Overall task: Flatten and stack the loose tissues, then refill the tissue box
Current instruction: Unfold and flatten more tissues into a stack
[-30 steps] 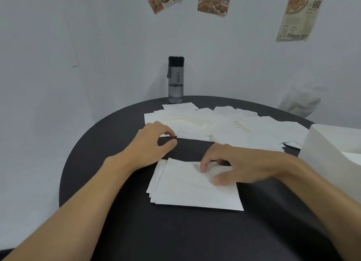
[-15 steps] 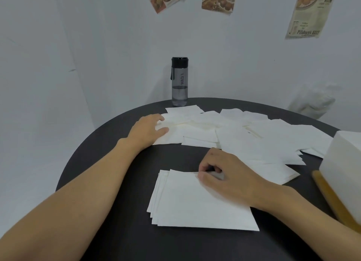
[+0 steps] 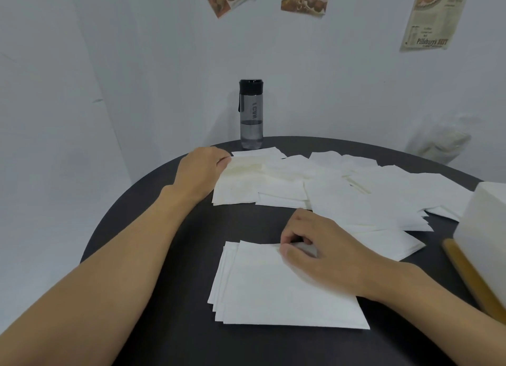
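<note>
So the stack of flat white square tissues (image 3: 284,289) sits near my side of the round black desk (image 3: 164,229), a few sheets deep, with its left edges fanned out a bit. The scattered loose white tissues (image 3: 342,190) are further back, spread left to right.

What's changed in the last second: the left grip (image 3: 202,171) has left the stack and gone out to the far-left sheet of the loose lot, so I reckon the next tissue is about to get pulled in. Plenty are still loose, so refilling the white tissue box (image 3: 484,215) at the right edge is a way off.

The left arm is stretched forward, back of the hand up, fingertips at that sheet's edge. I can't tell if it's pinching or just resting. The right grip (image 3: 320,245) hasn't moved off the stack: fingers curled, thumb and forefinger nipping its far edge.
</note>
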`<action>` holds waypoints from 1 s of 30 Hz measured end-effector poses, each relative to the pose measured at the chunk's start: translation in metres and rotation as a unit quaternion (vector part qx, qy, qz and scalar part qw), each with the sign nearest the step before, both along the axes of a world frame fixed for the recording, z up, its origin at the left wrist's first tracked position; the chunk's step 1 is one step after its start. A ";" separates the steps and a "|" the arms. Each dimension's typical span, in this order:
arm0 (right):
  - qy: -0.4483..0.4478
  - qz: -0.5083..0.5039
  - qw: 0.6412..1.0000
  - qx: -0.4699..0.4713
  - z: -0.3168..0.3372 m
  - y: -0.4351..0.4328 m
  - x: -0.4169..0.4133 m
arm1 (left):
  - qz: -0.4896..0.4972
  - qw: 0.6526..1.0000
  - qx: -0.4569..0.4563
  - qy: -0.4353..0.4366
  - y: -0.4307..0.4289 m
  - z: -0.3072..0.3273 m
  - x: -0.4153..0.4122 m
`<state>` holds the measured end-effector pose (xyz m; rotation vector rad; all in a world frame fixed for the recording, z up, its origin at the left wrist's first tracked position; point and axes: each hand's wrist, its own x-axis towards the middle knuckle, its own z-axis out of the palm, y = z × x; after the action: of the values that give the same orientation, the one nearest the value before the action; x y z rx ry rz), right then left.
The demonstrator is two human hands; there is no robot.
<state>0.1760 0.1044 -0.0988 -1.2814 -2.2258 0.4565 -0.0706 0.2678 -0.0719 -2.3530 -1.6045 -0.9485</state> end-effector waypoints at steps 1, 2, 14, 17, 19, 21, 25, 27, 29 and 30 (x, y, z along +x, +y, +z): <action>-0.003 0.001 1.000 0.001 0.001 -0.001 0.000 | -0.003 1.000 0.018 0.003 -0.004 0.004 0.001; -0.004 0.004 1.000 0.009 0.003 -0.002 -0.001 | -0.007 0.999 0.034 0.002 -0.010 0.008 0.003; 0.254 -0.201 0.943 0.074 0.055 -0.012 0.028 | -0.190 0.964 -0.003 -0.184 -0.119 0.059 0.030; 0.322 -0.140 0.936 0.011 0.070 -0.017 0.037 | -0.230 0.942 -0.059 -0.238 -0.140 0.053 0.036; 0.339 -0.100 0.935 -0.019 0.074 -0.020 0.038 | -0.246 0.925 -0.086 -0.275 -0.149 0.050 0.038; 0.329 -0.079 0.940 -0.051 0.074 -0.021 0.038 | -0.255 0.910 -0.124 -0.302 -0.153 0.047 0.039; 0.165 -0.059 0.966 -0.189 0.071 -0.023 0.044 | -0.228 0.917 -0.224 -0.237 -0.149 0.033 0.034; 0.024 -0.059 0.972 -0.225 0.066 -0.024 0.046 | -0.218 0.916 -0.280 -0.187 -0.146 0.027 0.031; -0.050 -0.062 0.971 -0.226 0.063 -0.025 0.045 | -0.221 0.910 -0.315 -0.156 -0.144 0.024 0.030; -0.066 -0.070 0.972 -0.215 0.062 -0.023 0.046 | -0.226 0.907 -0.326 -0.143 -0.144 0.024 0.030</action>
<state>0.2222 0.0811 -0.0366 -1.7194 -2.1966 0.8553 -0.0406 0.1239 -0.0483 -3.2876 -1.7106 -0.9783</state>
